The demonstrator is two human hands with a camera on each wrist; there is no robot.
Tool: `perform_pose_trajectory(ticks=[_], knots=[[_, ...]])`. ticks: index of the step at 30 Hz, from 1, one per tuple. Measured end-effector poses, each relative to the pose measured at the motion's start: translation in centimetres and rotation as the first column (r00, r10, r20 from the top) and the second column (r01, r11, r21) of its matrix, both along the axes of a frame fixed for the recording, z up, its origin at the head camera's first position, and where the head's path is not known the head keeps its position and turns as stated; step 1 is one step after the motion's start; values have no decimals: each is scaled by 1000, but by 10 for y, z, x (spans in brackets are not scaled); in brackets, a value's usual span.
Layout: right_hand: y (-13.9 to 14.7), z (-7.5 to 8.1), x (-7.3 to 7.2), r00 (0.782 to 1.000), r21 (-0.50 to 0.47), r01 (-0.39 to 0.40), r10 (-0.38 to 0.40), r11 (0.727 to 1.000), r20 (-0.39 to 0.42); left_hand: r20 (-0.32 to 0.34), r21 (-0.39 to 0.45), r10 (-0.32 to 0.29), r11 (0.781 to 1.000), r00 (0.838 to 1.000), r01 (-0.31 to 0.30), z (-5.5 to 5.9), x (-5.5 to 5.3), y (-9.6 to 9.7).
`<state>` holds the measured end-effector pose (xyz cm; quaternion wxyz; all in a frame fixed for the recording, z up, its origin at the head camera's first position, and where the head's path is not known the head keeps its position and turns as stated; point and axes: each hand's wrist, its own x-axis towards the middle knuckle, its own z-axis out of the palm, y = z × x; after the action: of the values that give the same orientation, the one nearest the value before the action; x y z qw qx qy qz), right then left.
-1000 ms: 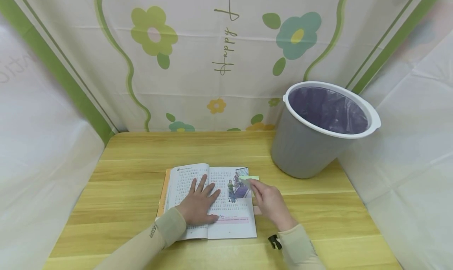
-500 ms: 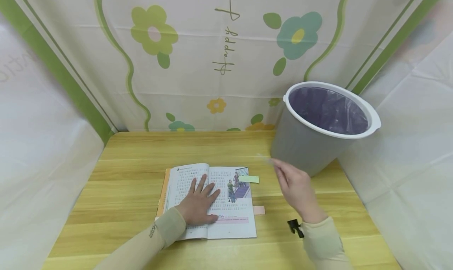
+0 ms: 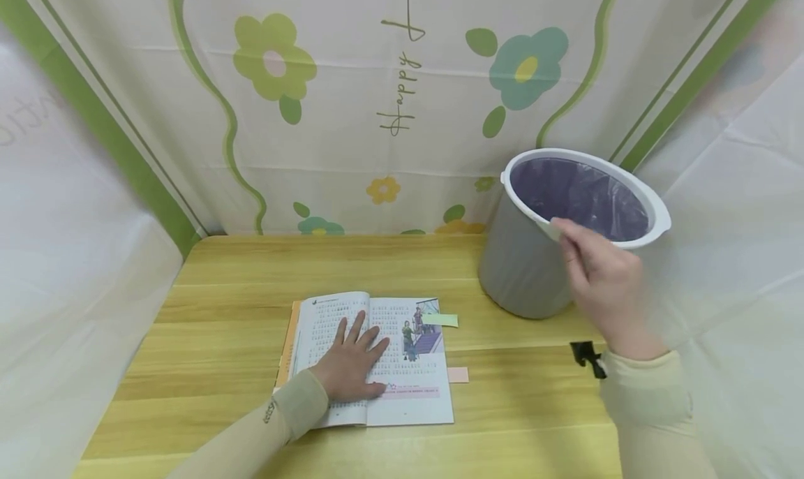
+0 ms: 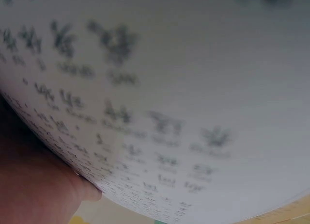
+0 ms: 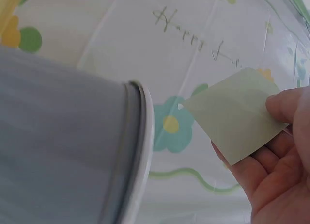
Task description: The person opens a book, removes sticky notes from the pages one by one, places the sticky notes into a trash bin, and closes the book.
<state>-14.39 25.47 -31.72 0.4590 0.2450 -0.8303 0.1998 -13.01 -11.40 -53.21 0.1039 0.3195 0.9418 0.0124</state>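
My right fingers (image 5: 286, 105) pinched pale-green paper (image 5: 235, 118); my left fingers (image 3: 356, 326) lay apart. Early release risked missing the wastebasket (image 3: 520, 266).

the head view is evenly bright under soft light, with pale glints on the purple bin liner (image 3: 578, 193) and a faint, soft-edged shadow on the wooden surface (image 3: 515, 409). the open book (image 3: 411, 378) has print too small to read there; in the dim, grey left wrist view, its print is heavily blurred. in the right wrist view the grey bin (image 5: 58, 136) looks smeared, the pale green sticky note (image 5: 237, 117) crisper.
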Motion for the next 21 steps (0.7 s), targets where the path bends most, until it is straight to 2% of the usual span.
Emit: perform_pose_trajectory(ticks=[4,9,13,21], knots=[[14,20,-8,1000,16,17,-17,1000,8,6,3,0,1000,1000,0,-2,0,0],[30,36,-19,998,74,53,-54,996,12,-1,17,0,1000,1000,0,-5,0,-1],[43,45,-29,996,160,88,-91,983,16,3,27,1,1000,1000,-1,-5,0,-1],[62,56,-51,993,239,92,-106,967,48,6,27,3,1000,1000,-3,-3,1,-1]])
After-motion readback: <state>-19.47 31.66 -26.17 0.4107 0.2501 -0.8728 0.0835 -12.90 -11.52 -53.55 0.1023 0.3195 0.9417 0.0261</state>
